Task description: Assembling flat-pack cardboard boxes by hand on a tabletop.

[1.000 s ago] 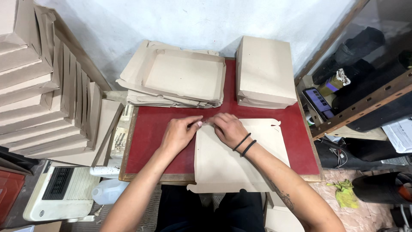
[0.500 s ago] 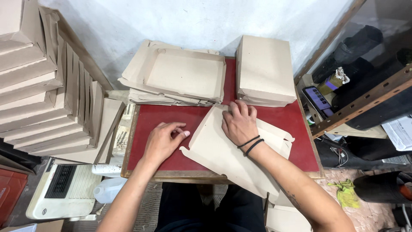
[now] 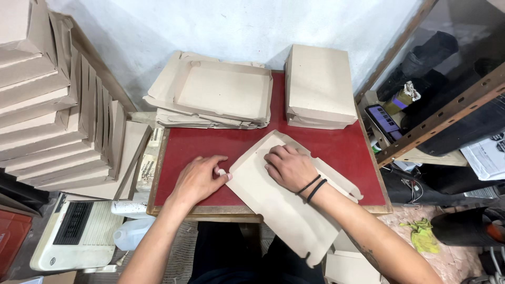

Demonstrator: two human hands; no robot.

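Red covering tops the small wooden-edged tabletop (image 3: pixel 336 152), which stands against a pale, stained wall (image 3: pixel 236 26). At its back lie a heap of flat card blanks (image 3: pixel 215 97) and, to the right, a closed stack of boxes (image 3: pixel 320 84). More boxes (image 3: pixel 47 105) are stacked and leaned at the left, above a white heater (image 3: pixel 79 231) on the floor. A slotted metal rack (image 3: pixel 447 105) at the right holds dark goods and a phone (image 3: pixel 385 121). One blank (image 3: pixel 273 200) lies askew on the tabletop, its near end hanging over the front edge. The right hand (image 3: pixel 289 167) presses flat on it, fingers spread, no grip closed. The left hand (image 3: pixel 199 179) rests on the red top, open, its thumb touching the blank's left corner. What the rack holds is too dark to make out; the boxes at the left are cut off by the frame.
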